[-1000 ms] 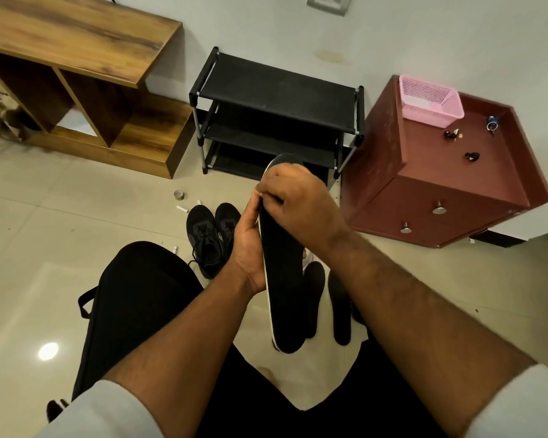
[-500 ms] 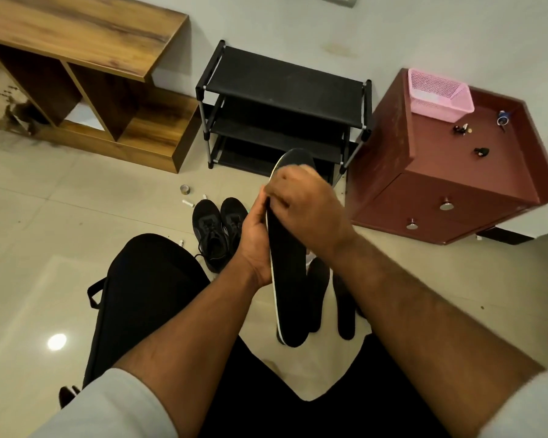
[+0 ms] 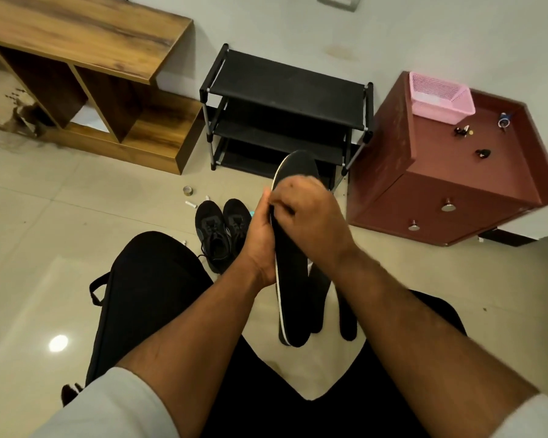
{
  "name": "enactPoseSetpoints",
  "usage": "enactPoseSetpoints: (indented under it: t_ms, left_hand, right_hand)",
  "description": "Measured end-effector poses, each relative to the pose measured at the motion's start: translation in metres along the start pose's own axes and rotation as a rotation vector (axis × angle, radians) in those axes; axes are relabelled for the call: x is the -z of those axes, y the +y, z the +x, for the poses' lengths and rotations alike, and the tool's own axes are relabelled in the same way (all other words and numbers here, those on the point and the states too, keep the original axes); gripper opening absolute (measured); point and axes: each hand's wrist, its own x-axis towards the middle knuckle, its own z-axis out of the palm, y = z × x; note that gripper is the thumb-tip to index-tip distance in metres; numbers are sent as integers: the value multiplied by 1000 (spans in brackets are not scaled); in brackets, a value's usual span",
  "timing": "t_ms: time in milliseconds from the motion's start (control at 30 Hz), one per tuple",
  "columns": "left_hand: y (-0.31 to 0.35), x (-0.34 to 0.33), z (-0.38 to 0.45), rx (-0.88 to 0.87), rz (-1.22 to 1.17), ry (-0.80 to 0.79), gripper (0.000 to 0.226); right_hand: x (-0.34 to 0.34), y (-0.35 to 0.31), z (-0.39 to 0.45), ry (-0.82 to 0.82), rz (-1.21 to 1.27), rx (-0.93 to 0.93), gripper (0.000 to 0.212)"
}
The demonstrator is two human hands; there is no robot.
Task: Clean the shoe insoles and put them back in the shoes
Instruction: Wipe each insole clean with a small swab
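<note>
At frame centre, the left hand (image 3: 261,245) grips a black insole (image 3: 293,289). The right hand (image 3: 310,216) curls over it, pinching its edge. No readable writing shows on it.

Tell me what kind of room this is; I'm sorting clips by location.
Probably a home entryway or room corner: a black shoe rack against the wall, a wooden shelf unit, a small red-brown cabinet, and black shoes on the tiled floor.

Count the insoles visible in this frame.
3: one insole held up by both hands; two insoles on the floor behind it, partly hidden. More may be hidden.
</note>
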Motion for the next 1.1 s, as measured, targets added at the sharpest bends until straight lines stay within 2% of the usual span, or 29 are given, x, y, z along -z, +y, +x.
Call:
enactPoseSetpoints:
  t_ms: [133,233,300,433,600,667,800,933,1033,1100]
  left_hand:
    - [-2,0,-4,0,177,33,69]
    - [2,1,-3,-53,229,47,66]
    - [8,3,-5,-88,212,49,63]
    - [16,7,-5,-110,210,-8,71]
    - [13,5,-9,-26,188,-92,55]
    - [15,6,-9,-29,167,-94,55]
    - [18,6,-6,-15,101,-54,72]
    - [23,11,0,-99,-14,-31,56]
    - [23,12,4,-94,-35,-34,61]
    - [21,12,5,-65,-41,-41,66]
  right_hand:
    - [9,23,37,11,-41,-34,14]
    - [13,24,34,-30,-44,3,13]
    - [11,12,14,-62,9,55,12]
    - [1,-9,-27,-63,74,89,15]
    - [20,32,18,5,-35,93,11]
    - [30,44,36,-11,-43,44,12]
    - [36,49,34,-38,-19,45,11]
    - [23,41,-7,-63,34,29,11]
    - [14,34,-32,-10,43,63,18]
    - [14,35,-34,23,36,86,13]
